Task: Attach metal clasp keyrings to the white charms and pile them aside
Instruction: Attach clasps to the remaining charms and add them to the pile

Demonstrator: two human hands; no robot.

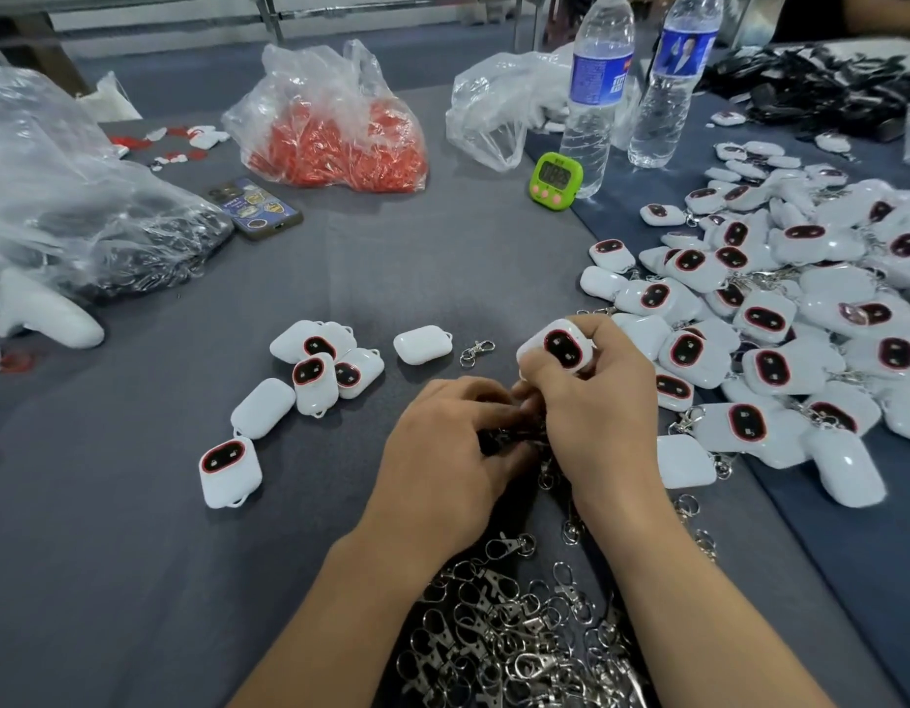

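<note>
Gripping a glossy, rounded white charm [562,350] above the grey cloth counter [136,554], the right hand [601,416] meets the left hand [442,452], which pinches a metal clasp [514,437]; a crinkled clear bag [309,74] holds red pieces [340,155].

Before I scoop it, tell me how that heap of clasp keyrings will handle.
The heap of clasp keyrings probably tangles: hooks and rings overlap, so several may lift together. Loose metal pieces, it likely sags and spills.
</note>
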